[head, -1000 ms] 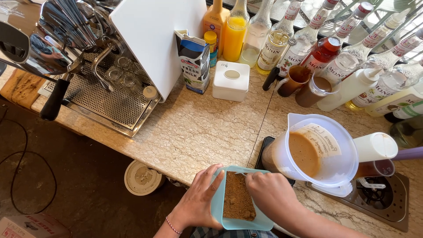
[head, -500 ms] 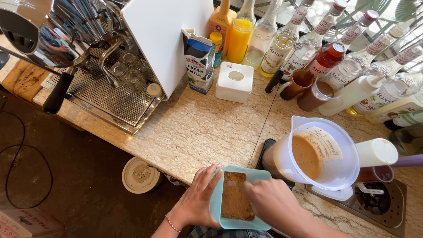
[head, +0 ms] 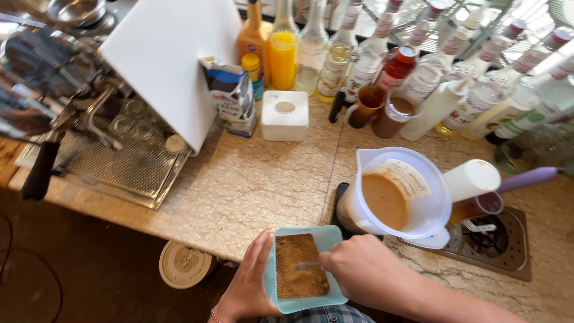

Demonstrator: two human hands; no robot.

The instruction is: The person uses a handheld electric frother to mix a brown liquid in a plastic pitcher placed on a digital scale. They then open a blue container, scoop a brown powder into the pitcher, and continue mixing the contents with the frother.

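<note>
Head view, left hand: the left hand (head: 248, 287) cups the left wall of a teal plastic tub (head: 302, 306), fingers curled around its side, holding it at the counter's near edge.
Head view, right hand: the right hand (head: 359, 269) is closed around a small metal spoon (head: 308, 265), whose bowl lies in the brown granular powder (head: 299, 272) just left of the knuckles.
Progress: the spoon is dug into the powder and not lifted; nothing is in transit, and the tub looks nearly full.
Beyond the right hand: a white plastic jug (head: 397, 194) of smooth tan liquid stands just past it, on a dark base.
Textures: powder coarse and crumbly; tub rectangular with rounded corners; counter (head: 257, 179) of mottled beige stone.
Far from the hands: a steel espresso machine (head: 89, 137) off to the left, glass syrup bottles (head: 382, 54) along the back.
</note>
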